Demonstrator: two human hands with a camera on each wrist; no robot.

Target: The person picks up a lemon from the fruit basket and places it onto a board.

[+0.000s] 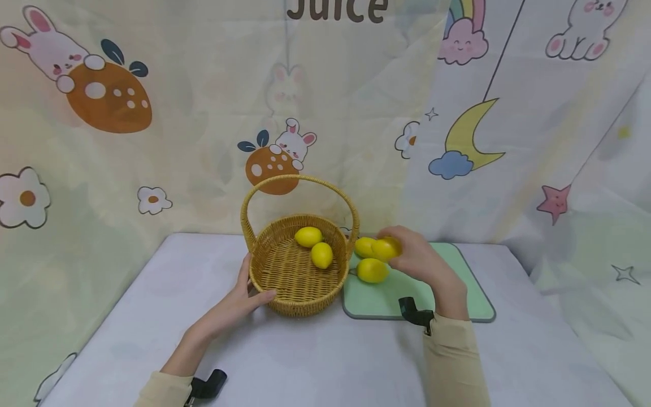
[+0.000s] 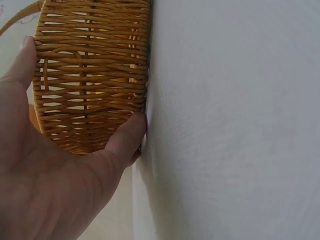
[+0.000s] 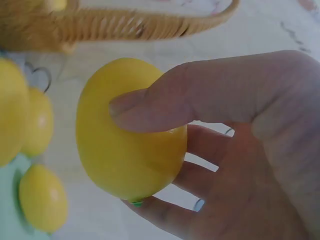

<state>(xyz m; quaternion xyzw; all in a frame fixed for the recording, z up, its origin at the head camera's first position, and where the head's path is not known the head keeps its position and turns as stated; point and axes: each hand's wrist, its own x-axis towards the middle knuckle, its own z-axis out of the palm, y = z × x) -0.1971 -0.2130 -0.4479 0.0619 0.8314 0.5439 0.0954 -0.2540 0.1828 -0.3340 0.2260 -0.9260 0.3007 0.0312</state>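
A wicker basket with a tall arched handle stands on the table, two lemons inside it. My left hand holds the basket at its left side, thumb toward the front and fingers around the wall; the left wrist view shows this hand against the weave. My right hand grips a lemon between thumb and fingers, above the green board. Close by the held fruit, more lemons are on the board; the right wrist view shows three of them, one partly cut off.
The green board with a dark edge lies right of the basket. A white cloth covers the table. Behind it hangs a printed curtain with cartoon rabbits and flowers. The basket handle arches up toward the curtain.
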